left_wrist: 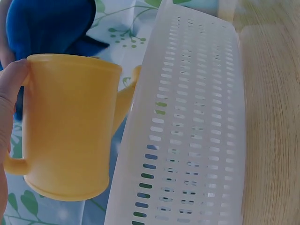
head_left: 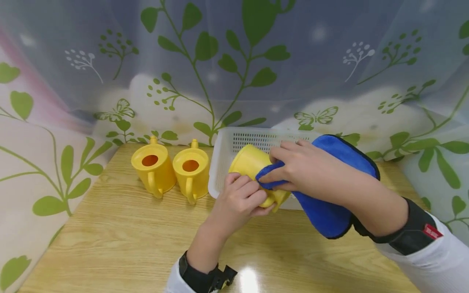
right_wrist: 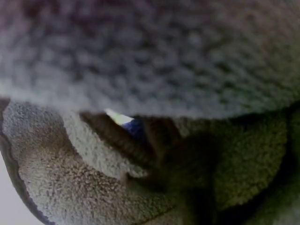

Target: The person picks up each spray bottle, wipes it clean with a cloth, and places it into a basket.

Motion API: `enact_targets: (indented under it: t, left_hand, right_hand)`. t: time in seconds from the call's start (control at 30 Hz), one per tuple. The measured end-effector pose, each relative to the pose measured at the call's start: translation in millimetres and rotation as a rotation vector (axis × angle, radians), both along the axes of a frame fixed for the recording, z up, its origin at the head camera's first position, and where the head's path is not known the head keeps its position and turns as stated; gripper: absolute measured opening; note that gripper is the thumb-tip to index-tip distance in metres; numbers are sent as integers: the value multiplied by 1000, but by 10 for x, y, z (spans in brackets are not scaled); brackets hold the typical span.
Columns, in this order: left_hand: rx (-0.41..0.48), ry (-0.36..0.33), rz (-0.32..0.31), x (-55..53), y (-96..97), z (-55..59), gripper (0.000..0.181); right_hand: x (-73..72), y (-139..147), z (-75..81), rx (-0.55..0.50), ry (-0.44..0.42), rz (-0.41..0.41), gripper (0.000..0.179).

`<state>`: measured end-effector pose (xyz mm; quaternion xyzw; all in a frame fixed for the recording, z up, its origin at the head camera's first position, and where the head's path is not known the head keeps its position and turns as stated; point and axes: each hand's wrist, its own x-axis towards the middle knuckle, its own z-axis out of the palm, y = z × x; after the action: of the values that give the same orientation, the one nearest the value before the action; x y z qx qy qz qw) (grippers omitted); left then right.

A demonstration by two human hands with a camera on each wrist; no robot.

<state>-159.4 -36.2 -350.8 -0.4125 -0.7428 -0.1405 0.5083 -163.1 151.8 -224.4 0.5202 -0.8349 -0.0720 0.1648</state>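
Note:
Held tilted above the front of a white basket (head_left: 218, 162) is a yellow watering can (head_left: 250, 159). My left hand (head_left: 238, 200) grips it low on its near side, beside the handle. In the left wrist view the can's body (left_wrist: 70, 126) shows a handle at left and a spout at right. My right hand (head_left: 311, 173) pinches a blue cloth (head_left: 329, 217) with black edging and presses a fold of it against the can. Most of the cloth hangs below and behind that wrist. Folds of cloth (right_wrist: 84, 159) fill the right wrist view and hide the fingers.
Left of the basket, two more yellow watering cans (head_left: 154, 171) stand upright side by side on the wooden table (head_left: 139, 244), handles toward me. A leaf-patterned curtain (head_left: 220, 81) hangs right behind the basket.

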Motion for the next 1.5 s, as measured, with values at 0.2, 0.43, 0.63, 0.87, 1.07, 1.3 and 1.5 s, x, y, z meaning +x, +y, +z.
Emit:
enact_targets:
  t: [0.2, 0.43, 0.63, 0.87, 1.07, 1.3, 1.5]
  left_hand:
    - [6, 16, 2, -7, -1, -3, 37]
    - [9, 37, -7, 15, 14, 11, 36]
    - [-15, 61, -26, 40, 30, 26, 33]
    - [-41, 56, -71, 83, 91, 30, 30]
    - [-47, 50, -97, 112, 130, 15, 31]
    - [-41, 61, -98, 112, 135, 18, 28]
    - [-6, 63, -84, 96, 105, 46, 31]
  right_hand:
    - [194, 156, 9, 55, 43, -24, 33]
    - [221, 230, 45, 67, 15, -70, 38]
    - [103, 176, 63, -21, -16, -47, 32]
    - [-114, 25, 15, -111, -50, -8, 27]
    - [-299, -53, -84, -216, -46, 35, 27]
    - [-356, -46, -122, -231, -91, 9, 29]
    - [-289, 57, -106, -209, -111, 6, 31]
